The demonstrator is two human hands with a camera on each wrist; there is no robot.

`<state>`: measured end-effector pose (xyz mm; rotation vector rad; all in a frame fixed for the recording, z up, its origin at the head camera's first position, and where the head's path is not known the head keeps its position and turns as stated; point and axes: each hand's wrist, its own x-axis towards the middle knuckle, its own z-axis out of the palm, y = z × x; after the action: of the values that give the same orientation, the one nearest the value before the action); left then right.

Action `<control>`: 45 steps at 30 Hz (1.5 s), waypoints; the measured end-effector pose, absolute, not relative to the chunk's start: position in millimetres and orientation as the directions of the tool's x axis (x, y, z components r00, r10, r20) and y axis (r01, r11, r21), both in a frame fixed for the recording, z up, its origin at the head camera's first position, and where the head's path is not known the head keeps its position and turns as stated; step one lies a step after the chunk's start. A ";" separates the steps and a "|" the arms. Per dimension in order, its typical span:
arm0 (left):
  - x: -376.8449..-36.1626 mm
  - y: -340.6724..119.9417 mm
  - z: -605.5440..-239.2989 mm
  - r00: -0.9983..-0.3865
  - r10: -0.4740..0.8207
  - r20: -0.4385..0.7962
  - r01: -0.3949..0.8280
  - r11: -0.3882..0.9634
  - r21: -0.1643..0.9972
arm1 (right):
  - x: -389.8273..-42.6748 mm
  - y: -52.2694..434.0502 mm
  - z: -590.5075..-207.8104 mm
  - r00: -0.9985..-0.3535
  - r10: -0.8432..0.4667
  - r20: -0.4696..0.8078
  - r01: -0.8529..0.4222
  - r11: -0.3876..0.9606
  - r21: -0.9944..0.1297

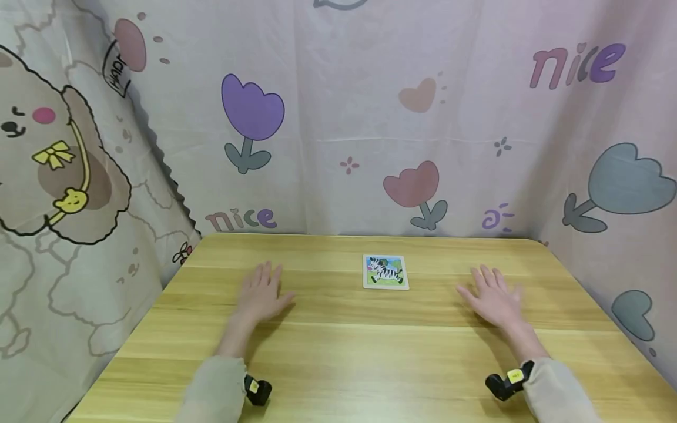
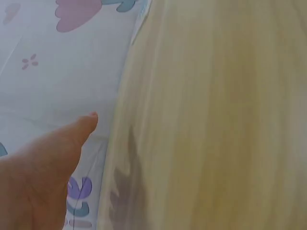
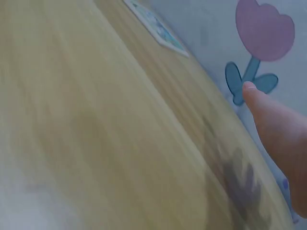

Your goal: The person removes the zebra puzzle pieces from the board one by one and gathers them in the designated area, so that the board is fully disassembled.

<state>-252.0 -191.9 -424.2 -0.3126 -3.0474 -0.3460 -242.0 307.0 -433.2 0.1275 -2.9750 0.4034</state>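
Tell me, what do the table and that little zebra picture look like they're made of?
The table looks like light wood or wood-look laminate: long grain stripes, smooth, faintly glossy. The zebra picture seems a thin flat board, perhaps wood or card, with a pale border and printed colours.

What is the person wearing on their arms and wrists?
Both arms have loose, pale beige sleeves. The left sleeve ends above the left hand, the right sleeve above the right hand. At each cuff sits a small black device with a yellow label: one at the left wrist, one at the right wrist. Both hands are bare, with no rings visible.
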 end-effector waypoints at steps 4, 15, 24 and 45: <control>-261.5 -171.8 -419.4 -0.977 0.208 0.045 0.212 0.943 0.255 | -253.6 285.7 -428.6 -0.983 -0.102 0.156 -0.145 0.944 -0.297; -288.3 -100.2 -429.4 -0.958 0.285 0.021 0.270 0.878 0.396 | -282.3 222.8 -447.5 -0.954 -0.244 0.175 -0.300 0.765 -0.570; -296.2 -50.7 -439.2 -0.927 0.376 0.003 0.323 0.792 0.518 | -288.7 188.9 -451.5 -0.968 -0.223 0.119 -0.241 0.674 -0.698; -284.7 -23.5 -444.1 -0.885 0.464 0.032 0.376 0.672 0.639 | -277.0 184.8 -454.8 -0.955 -0.269 0.122 -0.272 0.639 -0.719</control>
<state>-284.7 -23.5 -444.1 -0.7557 -2.9923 -1.0941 -277.0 184.8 -454.8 0.4691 -2.8407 1.2478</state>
